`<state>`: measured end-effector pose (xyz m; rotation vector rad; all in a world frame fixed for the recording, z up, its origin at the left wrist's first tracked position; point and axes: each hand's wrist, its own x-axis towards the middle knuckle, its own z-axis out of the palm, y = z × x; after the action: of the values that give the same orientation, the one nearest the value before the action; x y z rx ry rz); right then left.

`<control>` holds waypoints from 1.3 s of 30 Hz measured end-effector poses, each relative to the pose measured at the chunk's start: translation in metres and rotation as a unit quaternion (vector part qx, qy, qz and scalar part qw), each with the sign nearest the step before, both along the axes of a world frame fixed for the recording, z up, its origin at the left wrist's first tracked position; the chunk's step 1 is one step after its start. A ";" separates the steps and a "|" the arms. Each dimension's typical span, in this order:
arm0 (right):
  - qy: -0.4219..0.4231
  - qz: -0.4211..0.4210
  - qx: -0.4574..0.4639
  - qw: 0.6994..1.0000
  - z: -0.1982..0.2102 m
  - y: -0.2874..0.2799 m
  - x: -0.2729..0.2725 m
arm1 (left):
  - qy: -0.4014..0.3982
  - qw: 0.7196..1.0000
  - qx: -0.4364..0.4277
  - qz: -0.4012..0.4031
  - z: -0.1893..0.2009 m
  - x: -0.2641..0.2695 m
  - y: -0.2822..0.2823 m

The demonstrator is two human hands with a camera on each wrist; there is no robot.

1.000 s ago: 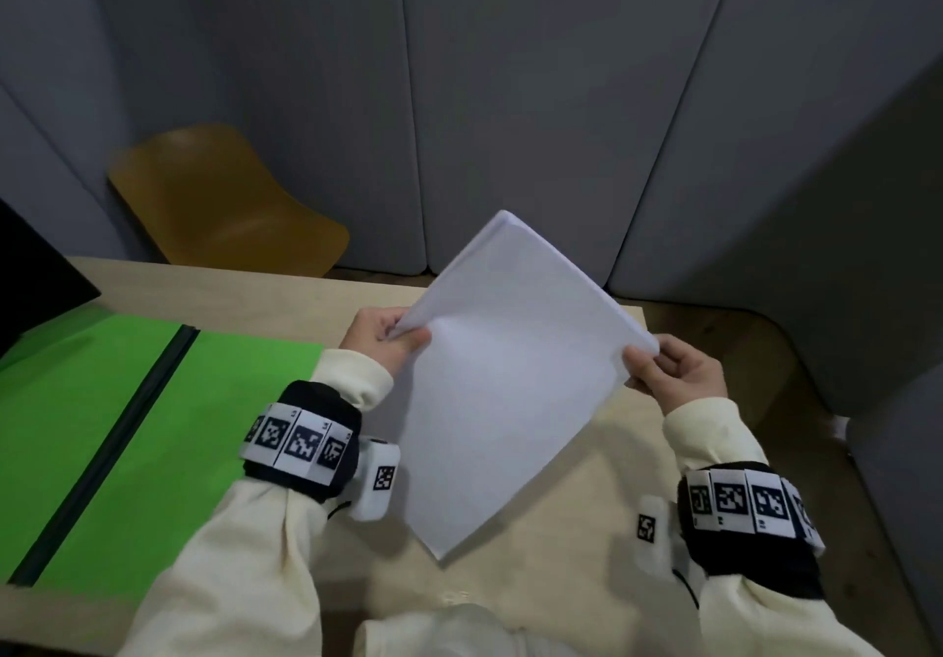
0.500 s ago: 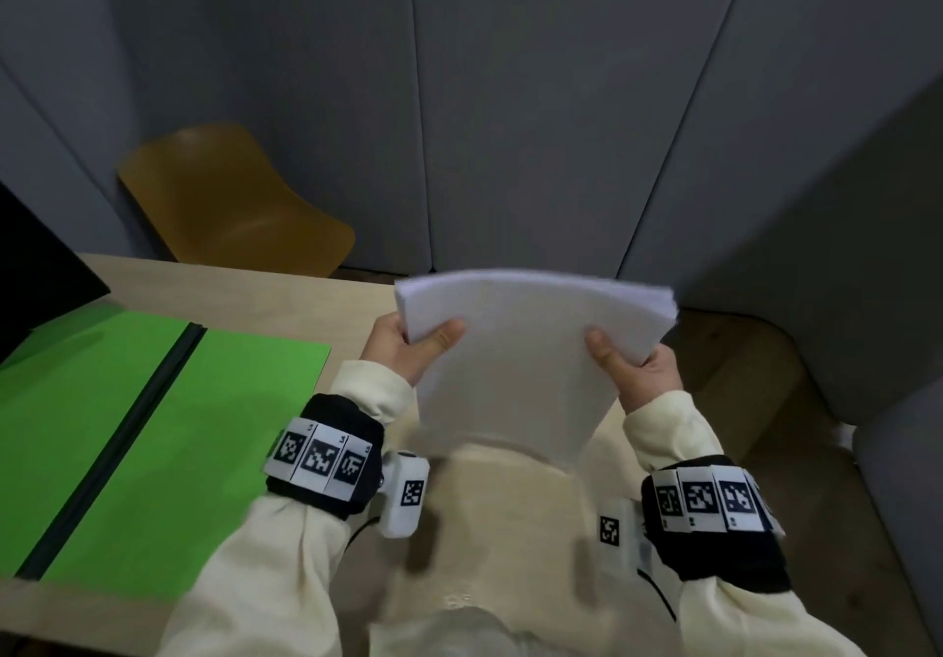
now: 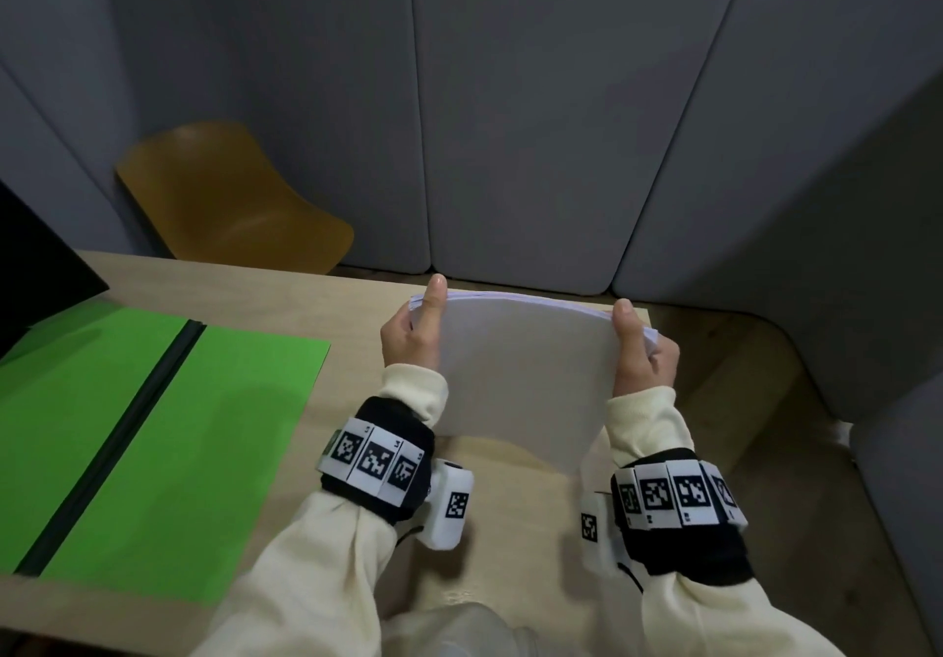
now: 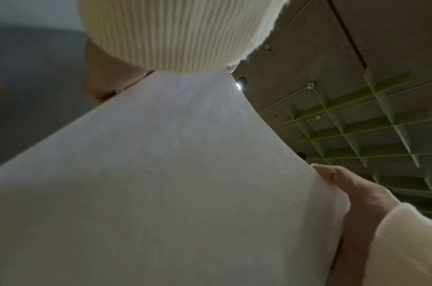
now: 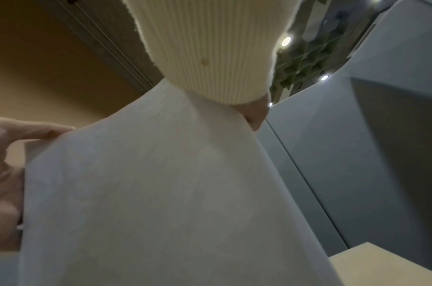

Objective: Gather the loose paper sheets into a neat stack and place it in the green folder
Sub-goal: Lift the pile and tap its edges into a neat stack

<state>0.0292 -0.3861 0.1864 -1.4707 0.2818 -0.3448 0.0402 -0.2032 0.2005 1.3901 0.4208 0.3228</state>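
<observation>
A stack of white paper sheets (image 3: 525, 370) stands on edge above the wooden table (image 3: 357, 294), its top edge bowed. My left hand (image 3: 423, 319) grips its left side with the thumb laid up the front. My right hand (image 3: 638, 335) grips its right side the same way. The stack's lower edge sits at or just above the tabletop; I cannot tell which. The green folder (image 3: 153, 427) lies open flat on the table to the left, a dark spine down its middle. Both wrist views are mostly filled by the paper (image 4: 161, 183) (image 5: 148, 193).
A yellow chair (image 3: 229, 202) stands behind the table at the back left. Grey padded wall panels (image 3: 510, 120) close off the back and right. A black slab (image 3: 35, 268) overlaps the folder's far left corner. The table's right edge lies just right of my right hand.
The stack hung tilted on one corner between my hands. It has been turned square and brought down toward the table, and both hands now grip its sides.
</observation>
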 end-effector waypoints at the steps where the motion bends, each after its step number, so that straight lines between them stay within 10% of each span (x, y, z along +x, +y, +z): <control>1: -0.004 -0.007 0.002 1.000 -0.001 0.001 0.000 | -0.001 1.000 0.014 -0.002 -0.001 0.000 -0.001; 8: 0.009 0.078 -0.036 0.996 0.002 -0.001 -0.007 | -0.021 0.977 0.117 -0.175 -0.009 -0.007 0.012; 15: -0.065 0.081 -0.028 0.994 0.029 -0.008 -0.010 | -0.105 0.969 0.117 -0.192 0.016 -0.008 0.013; 39: 0.037 0.075 0.013 0.996 0.008 0.005 -0.018 | 0.058 0.968 0.195 -0.148 -0.006 -0.002 0.015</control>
<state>0.0117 -0.3806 0.1939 -1.4709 0.2336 -0.1658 0.0379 -0.1885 0.1944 1.8388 0.2458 0.0783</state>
